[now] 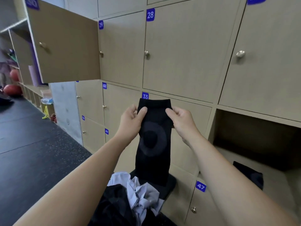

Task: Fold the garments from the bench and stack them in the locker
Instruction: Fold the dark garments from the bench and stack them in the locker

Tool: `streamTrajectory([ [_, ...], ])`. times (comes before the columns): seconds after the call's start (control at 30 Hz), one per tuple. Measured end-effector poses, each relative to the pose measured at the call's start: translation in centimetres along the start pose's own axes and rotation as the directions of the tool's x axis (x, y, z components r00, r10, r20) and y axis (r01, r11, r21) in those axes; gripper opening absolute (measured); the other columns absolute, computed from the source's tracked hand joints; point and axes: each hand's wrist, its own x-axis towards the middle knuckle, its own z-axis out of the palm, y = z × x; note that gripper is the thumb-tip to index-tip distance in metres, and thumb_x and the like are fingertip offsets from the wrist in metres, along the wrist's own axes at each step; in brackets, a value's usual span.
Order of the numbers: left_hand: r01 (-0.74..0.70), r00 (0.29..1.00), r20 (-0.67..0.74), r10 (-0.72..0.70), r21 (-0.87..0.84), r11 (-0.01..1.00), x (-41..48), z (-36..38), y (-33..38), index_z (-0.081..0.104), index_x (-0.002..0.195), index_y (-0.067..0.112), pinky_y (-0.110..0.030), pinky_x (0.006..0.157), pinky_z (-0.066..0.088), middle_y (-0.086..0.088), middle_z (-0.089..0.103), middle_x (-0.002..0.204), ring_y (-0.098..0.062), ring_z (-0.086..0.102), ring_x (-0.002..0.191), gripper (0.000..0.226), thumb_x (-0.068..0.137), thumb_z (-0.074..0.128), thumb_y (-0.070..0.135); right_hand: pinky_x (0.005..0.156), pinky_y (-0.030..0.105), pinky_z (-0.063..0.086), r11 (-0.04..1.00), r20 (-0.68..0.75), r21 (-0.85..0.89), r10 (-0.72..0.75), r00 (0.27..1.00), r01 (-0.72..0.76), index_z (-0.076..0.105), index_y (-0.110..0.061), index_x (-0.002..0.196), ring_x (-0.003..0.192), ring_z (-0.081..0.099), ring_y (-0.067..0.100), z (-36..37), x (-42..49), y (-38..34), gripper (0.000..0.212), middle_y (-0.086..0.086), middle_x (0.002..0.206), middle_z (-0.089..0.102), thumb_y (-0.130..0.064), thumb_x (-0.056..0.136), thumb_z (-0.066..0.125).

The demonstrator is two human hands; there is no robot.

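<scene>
Two bare forearms enter from the lower corners and meet at mid-frame. Below them, at the bottom edge, a crumpled pale blue garment (140,191) lies against a dark garment (114,203). Both rest on a dark counter (171,183), most of which is covered.

The left hand (132,118) and the right hand (180,119) hold a black garment (154,144) up in front of the lockers. It is a narrow tube of fabric with a grey ring pattern at its middle. Each hand pinches the upper edge: thumb on the near face, the other fingers curled behind and mostly hidden. The garment hangs straight down, and its lower end reaches the heap; whether it touches cannot be told.

To the right, an open locker (213,128) holds one folded black item (249,175) on its floor, well apart from the hands.

The label 33 (145,96) shows just above the held garment. An upper locker door (65,46) stands swung open at the left. Dark speckled floor (32,152) runs along the left side, with red balls (13,89) at its far end.
</scene>
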Motion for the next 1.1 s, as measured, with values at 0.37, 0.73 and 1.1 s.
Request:
streamTrajectory([
  [0.37,0.338,0.934,0.123,-0.334,-0.009,0.941,1.8,1.5,0.5,0.066,0.104,0.009,-0.041,0.083,0.054,-0.019,0.069,0.097,-0.025,0.065,0.087,0.066,0.086,0.049,0.070,0.068,0.026,0.044,0.991,0.101,-0.055,0.130,0.986,-0.125,0.070,-0.001,0.086,0.069,0.059,0.012,-3.6,-1.4,2.1,0.024,-0.001,0.074,0.069,-0.023,0.091,0.064],
  [0.73,0.163,0.986,-0.028,-0.163,0.013,0.987,-0.1,3.1,-2.5,0.063,0.068,0.012,-0.021,0.068,0.046,-0.004,0.067,0.074,-0.011,0.058,0.069,0.031,0.096,0.061,0.026,0.063,0.028,0.040,0.994,-0.102,-0.091,0.056,0.993,-0.065,0.053,0.012,0.069,0.061,0.049,0.019,-5.4,-0.4,3.4,0.040,0.013,0.065,0.052,-0.020,0.086,0.070],
  [1.1,0.108,0.990,-0.079,-0.113,-0.071,0.992,0.2,5.1,-1.8,0.061,0.084,-0.009,-0.032,0.073,0.047,-0.014,0.060,0.076,-0.020,0.054,0.073,0.043,0.092,0.065,0.033,0.059,0.027,0.034,0.995,-0.245,-0.038,0.077,0.966,-0.089,0.056,-0.007,0.072,0.064,0.038,0.020,-5.5,0.2,3.1,0.034,0.009,0.068,0.043,-0.033,0.082,0.074],
])
